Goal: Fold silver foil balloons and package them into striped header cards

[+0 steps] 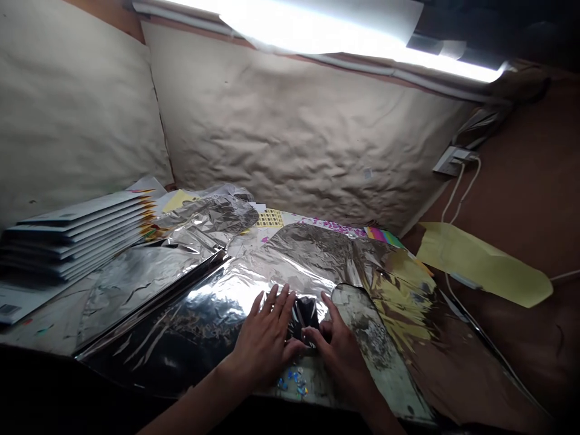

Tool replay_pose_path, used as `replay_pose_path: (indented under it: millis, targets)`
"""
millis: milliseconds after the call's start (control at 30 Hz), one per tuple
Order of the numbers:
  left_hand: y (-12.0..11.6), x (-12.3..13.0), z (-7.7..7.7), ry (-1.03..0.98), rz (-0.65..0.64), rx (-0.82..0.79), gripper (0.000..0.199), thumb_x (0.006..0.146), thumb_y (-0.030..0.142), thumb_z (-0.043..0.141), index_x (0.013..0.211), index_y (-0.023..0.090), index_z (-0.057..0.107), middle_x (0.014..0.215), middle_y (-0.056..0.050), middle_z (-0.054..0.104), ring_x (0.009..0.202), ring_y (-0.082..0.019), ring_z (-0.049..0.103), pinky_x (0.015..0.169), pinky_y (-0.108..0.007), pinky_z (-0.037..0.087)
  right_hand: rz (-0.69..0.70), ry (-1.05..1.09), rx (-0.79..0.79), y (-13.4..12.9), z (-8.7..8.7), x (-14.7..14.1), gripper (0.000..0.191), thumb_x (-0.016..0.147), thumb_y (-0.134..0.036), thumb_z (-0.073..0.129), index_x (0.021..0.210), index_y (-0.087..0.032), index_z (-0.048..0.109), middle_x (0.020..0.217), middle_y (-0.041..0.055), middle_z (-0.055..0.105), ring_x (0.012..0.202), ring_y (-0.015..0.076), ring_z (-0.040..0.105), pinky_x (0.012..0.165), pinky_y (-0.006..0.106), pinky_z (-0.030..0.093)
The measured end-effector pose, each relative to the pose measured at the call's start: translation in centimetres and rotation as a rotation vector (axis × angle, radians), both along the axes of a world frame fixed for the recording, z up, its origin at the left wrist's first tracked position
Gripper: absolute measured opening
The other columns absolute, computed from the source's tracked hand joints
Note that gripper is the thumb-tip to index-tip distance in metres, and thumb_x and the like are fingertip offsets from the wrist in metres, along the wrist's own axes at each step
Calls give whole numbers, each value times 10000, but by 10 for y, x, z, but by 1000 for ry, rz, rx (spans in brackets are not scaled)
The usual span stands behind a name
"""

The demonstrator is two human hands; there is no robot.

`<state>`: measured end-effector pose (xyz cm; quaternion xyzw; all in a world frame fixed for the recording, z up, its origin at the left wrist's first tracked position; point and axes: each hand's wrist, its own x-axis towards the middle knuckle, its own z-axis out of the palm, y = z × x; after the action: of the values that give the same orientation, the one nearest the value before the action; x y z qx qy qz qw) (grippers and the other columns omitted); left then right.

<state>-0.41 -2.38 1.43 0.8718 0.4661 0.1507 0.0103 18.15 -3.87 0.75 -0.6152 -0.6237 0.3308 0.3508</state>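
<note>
Both forearms reach in from the bottom of the view, wrists low and hands angled toward each other over a crinkled silver foil sheet [212,296]. The left hand [265,341] lies palm down with its fingers [276,308] spread wide, the tips resting on the foil and the thumb stretched inward. The right hand [342,356] sits just beside it, more arched, with its fingers [317,335] bent against a dark, shiny foil fold [306,317]. That fold stands up between the two hands, touching both. The left fingers lie open and hold nothing firmly; I cannot tell whether the right fingers grip the fold or only press on it.

Small shiny sequins [292,382] lie just below the hands on the worktop [36,338]. A stack of white folders [72,232] sits at the far left, beyond the foil. A yellow envelope [475,263] lies to the right. Against the padded beige wall [294,121], a strip of colored paper [383,237] peeks out from behind the foil.
</note>
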Motion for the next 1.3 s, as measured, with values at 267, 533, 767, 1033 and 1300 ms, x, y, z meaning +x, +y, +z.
replay_pose_path:
  millis: [267,533,767,1033,1300]
  targets:
    - [-5,3,-11,26,70,-133,832,897,647,400,1525,113,280,1581,-181,225,1457,-395,214,1156,-606,215,9,-461,394,1,-1,4,619,912,-272,528,1493,-171,342,1309,136,568,1219,285,516,1013,454,442]
    - [-4,-2,-35,46,104,22,745,872,479,483,1519,151,313,1581,-163,229,1461,-398,201,1137,-614,216,496,-653,190,15,10,-6,623,1007,-449,389,1558,-228,200,1605,44,208,1477,238,207,1193,459,239]
    - [-5,-12,-54,19,129,237,833,806,487,550,1522,144,297,1562,-186,291,1459,-348,247,1140,-481,268,459,-604,97,11,7,-5,690,986,-581,339,1567,-255,157,1618,4,106,1498,208,111,1226,413,106]
    - [-5,-7,-32,73,133,90,835,828,517,555,1535,180,264,1566,-195,256,1448,-400,227,1132,-539,293,439,-560,42,11,7,-10,679,970,-492,432,1553,-205,234,1613,43,150,1495,235,130,1219,439,100]
    - [6,-17,15,168,-73,-187,705,900,559,457,1508,252,276,1556,-125,236,1454,-365,195,1152,-605,231,325,-249,147,68,42,46,605,946,-516,490,1449,-181,454,1540,86,369,1418,209,357,1163,351,289]
